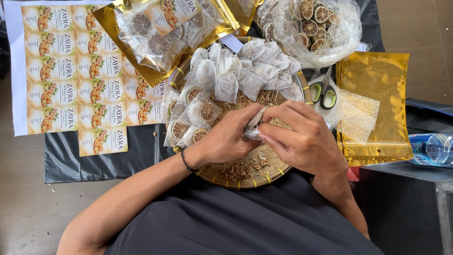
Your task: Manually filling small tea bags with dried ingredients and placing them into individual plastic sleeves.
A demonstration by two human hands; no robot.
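Note:
Over a round woven bamboo tray (pixel 264 175) in my lap, my left hand (pixel 226 139) and my right hand (pixel 304 139) both pinch a small clear sachet (pixel 255 123) between them. The tray holds white mesh tea bags (pixel 245 68) at its far side, small clear packets of dried citrus slices (pixel 196 115) at the left, and loose brown dried bits (pixel 238 170) near my body. A black band circles my left wrist.
A sheet of printed labels (pixel 75 71) lies at the left on black plastic (pixel 94 156). Gold foil pouches (pixel 377 104) are stacked at the right, with scissors (pixel 323 92) and dotted clear bags (pixel 356 115) beside them. A plastic bag of dried citrus slices (pixel 314 23) and a bottle (pixel 432 148) are nearby.

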